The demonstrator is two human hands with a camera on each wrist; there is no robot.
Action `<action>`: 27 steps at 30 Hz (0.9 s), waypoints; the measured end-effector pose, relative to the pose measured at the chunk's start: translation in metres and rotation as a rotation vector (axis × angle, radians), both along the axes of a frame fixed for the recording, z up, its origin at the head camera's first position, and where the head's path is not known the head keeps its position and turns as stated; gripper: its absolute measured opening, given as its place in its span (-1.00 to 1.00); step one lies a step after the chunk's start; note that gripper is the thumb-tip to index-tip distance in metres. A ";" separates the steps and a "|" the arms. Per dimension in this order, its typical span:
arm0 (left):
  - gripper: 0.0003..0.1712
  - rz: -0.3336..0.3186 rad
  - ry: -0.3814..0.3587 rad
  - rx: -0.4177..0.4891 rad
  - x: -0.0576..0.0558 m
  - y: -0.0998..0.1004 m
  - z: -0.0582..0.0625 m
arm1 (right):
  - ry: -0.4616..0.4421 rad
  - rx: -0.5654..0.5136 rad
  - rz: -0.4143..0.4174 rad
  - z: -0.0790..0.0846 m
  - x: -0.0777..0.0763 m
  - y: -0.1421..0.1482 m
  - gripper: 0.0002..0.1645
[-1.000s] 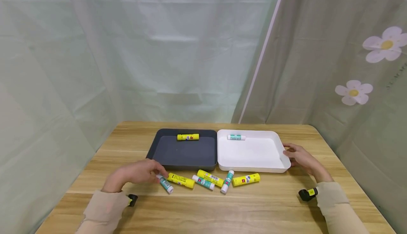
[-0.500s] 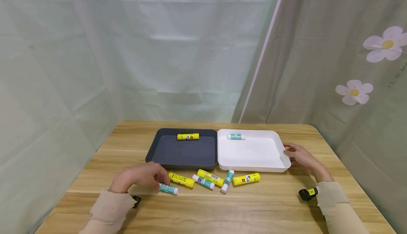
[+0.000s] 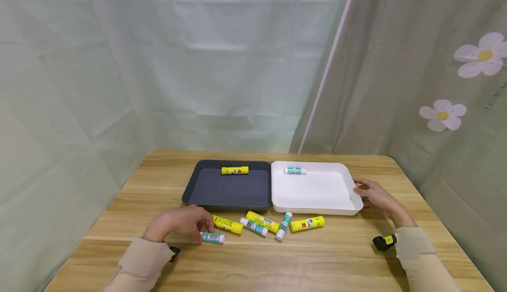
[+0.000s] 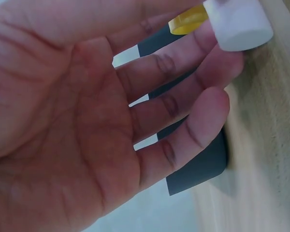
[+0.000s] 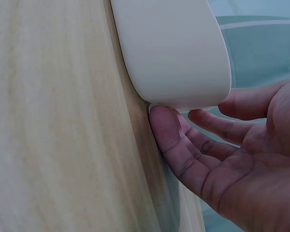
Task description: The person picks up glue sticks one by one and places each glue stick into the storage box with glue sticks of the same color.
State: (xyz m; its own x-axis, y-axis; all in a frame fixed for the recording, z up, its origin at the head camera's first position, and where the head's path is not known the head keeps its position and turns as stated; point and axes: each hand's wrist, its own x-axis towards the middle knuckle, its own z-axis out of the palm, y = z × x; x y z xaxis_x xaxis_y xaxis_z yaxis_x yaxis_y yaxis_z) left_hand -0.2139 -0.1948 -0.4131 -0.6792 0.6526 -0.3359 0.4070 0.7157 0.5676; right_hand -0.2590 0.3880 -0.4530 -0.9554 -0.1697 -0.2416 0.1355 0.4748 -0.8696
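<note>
My left hand (image 3: 180,223) holds a teal-and-white glue stick (image 3: 213,238) low at the table, near the dark tray's front left corner. In the left wrist view its white cap (image 4: 241,26) shows beside the fingertips; the thumb's grip is partly out of frame. A yellow glue stick (image 3: 228,225) lies just right of that hand. My right hand (image 3: 378,198) touches the right end of the white tray (image 3: 317,195). From the right wrist, loosely bent fingers (image 5: 166,130) rest against the tray's outer wall, with the thumb near its rim.
The dark tray (image 3: 225,193) adjoins the white one and bears a yellow glue stick (image 3: 235,170). A teal-and-white stick (image 3: 295,171) lies in the white tray. Several yellow and teal sticks, among them a yellow one (image 3: 307,223), lie before the trays on the wooden table (image 3: 277,265).
My left hand has moved slightly right and nearer to me. The teal-and-white glue stick has turned from slanting to nearly level. My right hand stays at the white tray.
</note>
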 end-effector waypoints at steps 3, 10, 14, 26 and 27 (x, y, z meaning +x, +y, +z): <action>-0.69 -0.027 0.008 0.023 -0.001 -0.002 0.000 | 0.002 -0.003 0.000 0.000 0.000 -0.001 -0.28; -0.73 -0.055 0.010 0.073 -0.006 -0.006 0.001 | 0.001 -0.002 -0.001 0.000 0.001 -0.001 -0.28; -0.75 -0.045 0.003 0.079 -0.007 -0.005 0.003 | 0.005 -0.008 0.002 -0.001 0.001 0.000 -0.28; -0.78 -0.065 0.058 0.159 -0.014 -0.005 0.001 | 0.008 -0.008 0.005 -0.002 -0.001 0.001 -0.28; -0.78 -0.067 0.064 0.162 -0.014 -0.005 0.001 | 0.008 -0.009 0.006 -0.002 0.000 0.001 -0.28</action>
State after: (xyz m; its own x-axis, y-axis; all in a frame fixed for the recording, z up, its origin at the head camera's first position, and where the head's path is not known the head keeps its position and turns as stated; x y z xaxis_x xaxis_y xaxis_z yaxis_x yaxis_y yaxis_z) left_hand -0.2280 -0.1996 -0.4122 -0.6489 0.7392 -0.1806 0.4897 0.5873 0.6444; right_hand -0.2594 0.3886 -0.4551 -0.9563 -0.1779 -0.2321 0.1253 0.4677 -0.8749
